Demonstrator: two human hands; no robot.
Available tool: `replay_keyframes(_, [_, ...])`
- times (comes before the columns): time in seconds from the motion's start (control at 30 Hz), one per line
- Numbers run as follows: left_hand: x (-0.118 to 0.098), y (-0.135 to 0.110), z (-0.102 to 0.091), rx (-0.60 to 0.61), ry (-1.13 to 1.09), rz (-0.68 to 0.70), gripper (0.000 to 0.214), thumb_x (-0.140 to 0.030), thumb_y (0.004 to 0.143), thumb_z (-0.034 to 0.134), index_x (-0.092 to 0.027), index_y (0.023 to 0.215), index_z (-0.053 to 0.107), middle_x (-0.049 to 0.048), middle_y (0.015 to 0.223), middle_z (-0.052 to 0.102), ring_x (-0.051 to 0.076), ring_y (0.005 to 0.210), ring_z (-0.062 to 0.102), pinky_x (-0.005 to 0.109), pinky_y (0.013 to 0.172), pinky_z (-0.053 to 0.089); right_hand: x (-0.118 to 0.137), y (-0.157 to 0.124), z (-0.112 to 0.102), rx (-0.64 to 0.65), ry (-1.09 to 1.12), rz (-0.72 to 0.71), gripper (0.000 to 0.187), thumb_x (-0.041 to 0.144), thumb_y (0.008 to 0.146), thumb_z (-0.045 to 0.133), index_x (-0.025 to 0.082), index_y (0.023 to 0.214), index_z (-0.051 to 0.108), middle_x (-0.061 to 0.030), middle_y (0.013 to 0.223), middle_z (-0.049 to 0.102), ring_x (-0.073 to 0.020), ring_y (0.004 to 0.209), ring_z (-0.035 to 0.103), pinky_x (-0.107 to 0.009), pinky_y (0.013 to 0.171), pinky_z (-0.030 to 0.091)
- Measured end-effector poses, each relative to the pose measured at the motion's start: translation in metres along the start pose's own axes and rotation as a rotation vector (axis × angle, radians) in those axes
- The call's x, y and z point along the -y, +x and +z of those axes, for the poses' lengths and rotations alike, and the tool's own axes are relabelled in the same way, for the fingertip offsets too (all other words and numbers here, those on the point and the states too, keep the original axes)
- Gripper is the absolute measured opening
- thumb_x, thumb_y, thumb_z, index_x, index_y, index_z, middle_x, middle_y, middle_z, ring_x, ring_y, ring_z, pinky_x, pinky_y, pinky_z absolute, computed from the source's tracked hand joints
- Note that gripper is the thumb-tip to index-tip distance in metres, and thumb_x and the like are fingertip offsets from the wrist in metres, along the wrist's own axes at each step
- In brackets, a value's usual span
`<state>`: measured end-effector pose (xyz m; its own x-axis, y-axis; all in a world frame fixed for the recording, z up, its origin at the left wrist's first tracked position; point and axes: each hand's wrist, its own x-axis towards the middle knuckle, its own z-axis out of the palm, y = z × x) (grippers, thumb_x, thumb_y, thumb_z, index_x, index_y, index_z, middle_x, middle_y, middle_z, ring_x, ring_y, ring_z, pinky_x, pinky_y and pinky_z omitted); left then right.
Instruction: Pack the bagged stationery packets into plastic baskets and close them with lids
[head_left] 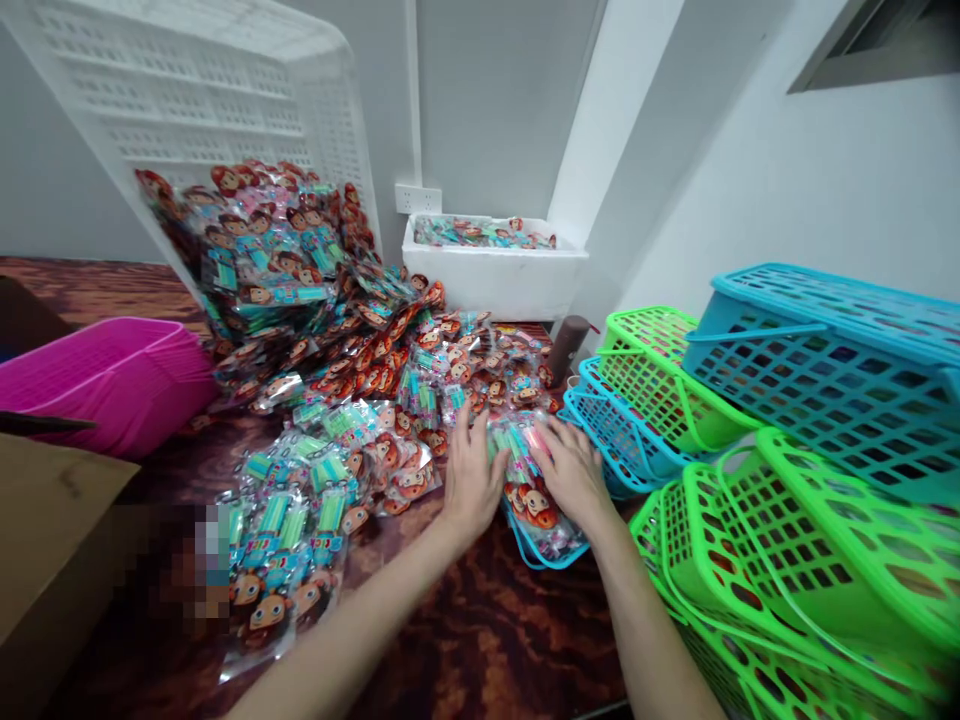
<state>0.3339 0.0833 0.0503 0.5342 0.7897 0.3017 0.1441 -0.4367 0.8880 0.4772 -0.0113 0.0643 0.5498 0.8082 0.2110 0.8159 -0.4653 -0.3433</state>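
My left hand (472, 475) and right hand (574, 470) lie flat with fingers spread, clamped on nothing, pressing either side of a bundle of toy packets (529, 500). The bundle sits in one small blue basket (551, 558) on the wooden table (487, 640). Each packet shows a cartoon face; its lettering is too small to read. Beyond my hands lies a heap of packets (360, 340), too many to count, spilling from one tilted white crate (225, 90). To my right are stacked green baskets (787, 560).
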Motion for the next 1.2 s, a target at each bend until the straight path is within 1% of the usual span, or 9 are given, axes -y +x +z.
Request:
replay_keyframes(0.1, [0.009, -0.032, 0.015, -0.188, -0.152, -0.157, 0.050, -0.036, 0.097, 0.047, -0.022, 0.144, 0.037, 0.0130, 0.155, 0.031, 0.026, 0.149, 0.021, 0.044, 0.121, 0.019, -0.002, -0.006, 0.004, 0.075, 0.094, 0.002, 0.050, 0.039, 0.100, 0.034, 0.030, 0.148, 0.046, -0.0046, 0.156, 0.040, -0.0325, 0.129, 0.048, -0.051, 0.105, 0.039])
replay_keyframes(0.23, [0.024, -0.052, 0.017, -0.155, -0.316, -0.353, 0.053, -0.040, 0.096, 0.049, -0.023, 0.145, 0.036, 0.0125, 0.151, 0.041, 0.026, 0.143, 0.034, 0.043, 0.119, 0.026, 0.018, -0.032, 0.009, 0.055, 0.175, 0.013, 0.049, 0.044, 0.100, 0.037, 0.034, 0.147, 0.046, -0.0015, 0.154, 0.043, -0.0337, 0.129, 0.048, -0.052, 0.106, 0.037])
replay_keyframes(0.37, [0.028, -0.055, -0.014, -0.173, -0.125, -0.235, 0.059, -0.037, 0.096, 0.051, -0.023, 0.150, 0.031, 0.0109, 0.159, 0.029, 0.024, 0.148, 0.025, 0.044, 0.121, 0.019, 0.044, -0.060, 0.017, -0.027, 0.138, 0.013, 0.049, 0.049, 0.099, 0.041, 0.032, 0.144, 0.050, -0.0063, 0.147, 0.052, -0.0396, 0.141, 0.032, -0.065, 0.112, 0.020])
replay_keyframes(0.43, [0.023, -0.059, -0.029, -0.138, 0.046, -0.102, 0.050, -0.032, 0.096, 0.050, -0.024, 0.145, 0.042, 0.0103, 0.157, 0.035, 0.026, 0.148, 0.024, 0.047, 0.121, 0.018, 0.050, -0.062, 0.020, -0.055, 0.081, -0.010, 0.048, 0.047, 0.099, 0.042, 0.027, 0.141, 0.054, -0.0108, 0.143, 0.056, -0.0406, 0.144, 0.025, -0.068, 0.112, 0.012])
replay_keyframes(0.63, [-0.005, -0.061, -0.041, 0.262, 0.472, 0.273, 0.048, -0.015, 0.085, 0.052, -0.012, 0.132, 0.059, 0.0204, 0.142, 0.054, 0.036, 0.140, 0.040, 0.059, 0.121, 0.002, 0.038, -0.042, 0.031, -0.080, -0.068, -0.021, 0.050, 0.036, 0.100, 0.031, 0.012, 0.135, 0.057, -0.0199, 0.148, 0.047, -0.0385, 0.144, 0.028, -0.060, 0.111, 0.026])
replay_keyframes(0.83, [-0.016, -0.048, -0.053, 0.495, 0.728, 0.292, 0.043, -0.019, 0.091, 0.045, -0.008, 0.130, 0.058, 0.0181, 0.139, 0.057, 0.030, 0.134, 0.048, 0.062, 0.121, 0.002, 0.017, -0.043, 0.033, -0.046, 0.055, -0.102, 0.061, 0.049, 0.101, 0.026, 0.015, 0.150, 0.039, -0.0127, 0.155, 0.041, -0.0302, 0.148, 0.025, -0.056, 0.115, 0.028])
replay_keyframes(1.0, [-0.012, -0.063, -0.049, 0.391, 0.771, 0.268, 0.051, -0.034, 0.099, 0.041, -0.009, 0.143, 0.046, 0.0178, 0.151, 0.045, 0.031, 0.143, 0.037, 0.067, 0.120, 0.006, 0.028, -0.058, 0.030, -0.002, -0.084, -0.246, 0.058, 0.046, 0.102, 0.030, 0.014, 0.149, 0.043, -0.0143, 0.158, 0.033, -0.0286, 0.148, 0.028, -0.053, 0.119, 0.023])
replay_keyframes(1.1, [-0.018, -0.066, -0.046, 0.359, 0.781, 0.267, 0.044, -0.026, 0.095, 0.047, -0.008, 0.134, 0.054, 0.0184, 0.140, 0.056, 0.032, 0.135, 0.046, 0.067, 0.120, 0.006, 0.038, -0.060, 0.030, -0.008, -0.212, -0.207, 0.054, 0.039, 0.103, 0.030, 0.011, 0.145, 0.048, -0.0187, 0.156, 0.036, -0.0316, 0.144, 0.035, -0.058, 0.119, 0.019])
replay_keyframes(1.2, [-0.028, -0.058, -0.046, 0.330, 0.836, 0.228, 0.029, -0.012, 0.091, 0.043, -0.011, 0.109, 0.066, 0.0147, 0.111, 0.072, 0.029, 0.115, 0.062, 0.062, 0.121, 0.009, 0.042, -0.060, 0.031, 0.000, -0.256, -0.204, 0.053, 0.037, 0.103, 0.031, 0.009, 0.145, 0.047, -0.0214, 0.155, 0.035, -0.0323, 0.144, 0.035, -0.057, 0.119, 0.018])
